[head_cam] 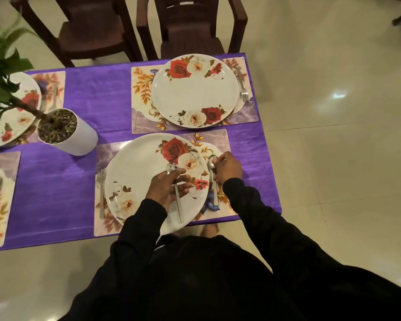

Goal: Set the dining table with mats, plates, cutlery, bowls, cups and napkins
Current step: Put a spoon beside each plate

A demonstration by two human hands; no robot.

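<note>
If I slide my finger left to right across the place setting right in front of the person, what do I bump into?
Fork → plate → left hand holding a spoon → right hand on a second spoon → purple tablecloth.

The counter is covered by a purple cloth that reaches its near, far and right edges. Four floral mats lie directly on the cloth. One mat sits at the far right corner, and a second mat lies just in front of it at the near right corner, the two almost touching. A third mat lies along the far edge toward the left, and a fourth mat lies by the near edge at the left. A white plant pot stands on the cloth between the mats, leaning in this view.
</note>
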